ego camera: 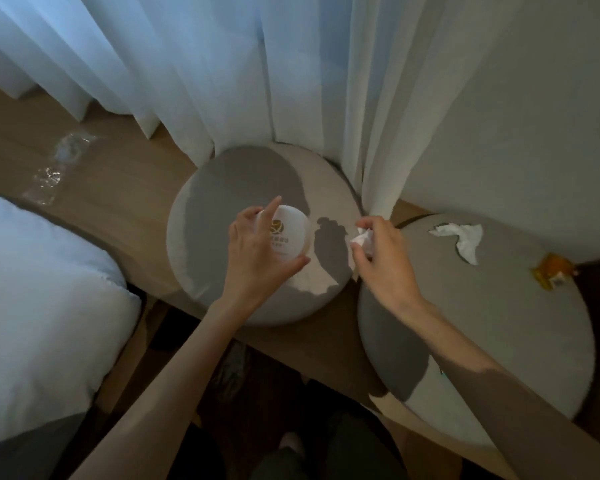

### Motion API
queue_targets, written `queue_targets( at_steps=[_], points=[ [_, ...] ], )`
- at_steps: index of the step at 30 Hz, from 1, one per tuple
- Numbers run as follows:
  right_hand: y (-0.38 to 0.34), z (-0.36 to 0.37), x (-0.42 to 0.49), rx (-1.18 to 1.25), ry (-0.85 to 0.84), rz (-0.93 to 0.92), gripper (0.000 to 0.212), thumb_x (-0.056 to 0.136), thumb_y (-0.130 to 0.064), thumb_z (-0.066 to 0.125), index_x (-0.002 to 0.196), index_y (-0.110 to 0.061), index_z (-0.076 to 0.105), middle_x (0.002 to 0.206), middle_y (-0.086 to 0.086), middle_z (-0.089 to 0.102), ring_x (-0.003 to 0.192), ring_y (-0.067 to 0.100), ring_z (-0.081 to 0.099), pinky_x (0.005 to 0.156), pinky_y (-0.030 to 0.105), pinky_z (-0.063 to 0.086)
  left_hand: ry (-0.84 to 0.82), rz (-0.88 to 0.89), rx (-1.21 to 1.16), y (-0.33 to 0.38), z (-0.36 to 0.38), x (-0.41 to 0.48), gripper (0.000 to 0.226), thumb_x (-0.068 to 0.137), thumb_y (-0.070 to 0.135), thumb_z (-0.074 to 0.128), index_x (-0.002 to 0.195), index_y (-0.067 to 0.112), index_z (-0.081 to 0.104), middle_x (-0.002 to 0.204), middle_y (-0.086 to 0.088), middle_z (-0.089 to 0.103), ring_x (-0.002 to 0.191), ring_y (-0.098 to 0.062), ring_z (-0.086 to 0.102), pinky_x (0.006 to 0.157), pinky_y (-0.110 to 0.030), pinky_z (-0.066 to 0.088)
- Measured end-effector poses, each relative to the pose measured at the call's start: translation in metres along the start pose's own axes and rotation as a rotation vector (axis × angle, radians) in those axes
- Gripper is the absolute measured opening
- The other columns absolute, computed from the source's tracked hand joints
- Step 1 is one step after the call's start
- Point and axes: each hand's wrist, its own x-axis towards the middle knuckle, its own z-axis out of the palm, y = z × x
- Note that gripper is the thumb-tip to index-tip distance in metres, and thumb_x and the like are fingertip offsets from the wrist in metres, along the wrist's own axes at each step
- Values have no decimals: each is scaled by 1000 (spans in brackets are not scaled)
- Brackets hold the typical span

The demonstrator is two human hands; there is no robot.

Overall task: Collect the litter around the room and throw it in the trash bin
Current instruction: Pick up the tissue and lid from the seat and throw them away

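My left hand (257,247) grips a white paper cup (290,233) with a gold logo, held over the left round grey cushion (222,188). My right hand (378,258) is closed on a small crumpled white tissue (361,237), between the two cushions. Another crumpled white tissue (461,240) lies on the right round cushion (499,341). An orange wrapper (553,275) lies at that cushion's far right edge. Clear plastic wrapping (54,168) lies on the wooden ledge at the left. No trash bin is in view.
Both cushions rest on a wooden window ledge (118,188). White sheer curtains (222,64) hang behind, with a pale wall at the right. A bed with white bedding (42,306) stands at the left. Dark floor lies below between bed and ledge.
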Motion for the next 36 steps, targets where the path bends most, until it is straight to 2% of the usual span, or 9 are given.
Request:
queue_targets(
  at_steps=[4,10,13,18,20,22,26,30,36],
  points=[
    [4,-18,-56,-98,30,-44,31,95,-17,53,126,-14,49,126,3,53,119,14,43,90,11,25,-25,71,-1,16,-4,-48,94,66,45,77,144,30,26,138,-9,30,126,-27,30,103,-33,27],
    [13,-33,-167,-165,126,5,30,95,-18,52,125,-14,51,125,2,54,120,16,44,93,12,24,-61,186,30,35,0,-138,96,66,46,77,144,31,22,138,-10,26,125,-27,29,102,-35,29],
    [13,-41,-229,-191,171,82,28,95,-20,53,123,-17,51,126,0,54,121,14,44,92,15,27,-105,290,54,46,6,-191,100,65,47,79,145,24,24,138,-13,28,123,-29,32,95,-28,27],
    [13,-67,-328,-179,196,216,30,96,-22,52,126,-20,48,129,-2,52,122,13,42,97,21,36,-118,491,67,78,16,-264,99,63,64,66,139,7,40,125,-22,46,108,-32,50,88,-35,44],
    [13,-77,-364,-167,204,254,31,96,-21,52,127,-19,47,131,-3,51,123,11,41,96,17,33,-132,527,26,94,20,-289,96,64,65,63,140,11,40,127,-18,44,111,-30,46,87,-33,45],
    [16,-85,-399,-169,231,290,32,96,-20,53,127,-17,48,130,-2,52,123,11,42,93,14,28,-216,517,-19,111,23,-316,94,65,60,68,143,20,34,134,-12,35,121,-26,36,94,-30,36],
    [26,-91,-474,-152,305,376,32,95,-20,54,127,-17,48,128,-2,53,123,12,44,94,15,30,-380,450,11,139,36,-370,96,69,47,76,145,34,21,142,0,19,131,-21,18,107,-36,28],
    [35,-91,-553,-76,386,471,37,94,-17,56,130,-17,47,131,-2,52,125,13,45,96,17,36,-418,456,27,152,52,-439,96,68,44,78,145,35,21,142,-1,21,132,-22,18,109,-40,30],
    [41,-81,-669,9,416,550,35,94,-17,56,128,-18,48,129,-1,53,123,13,46,92,17,35,-440,519,61,145,64,-555,98,66,45,80,144,34,23,141,-2,24,132,-22,21,105,-39,32]
  ],
)
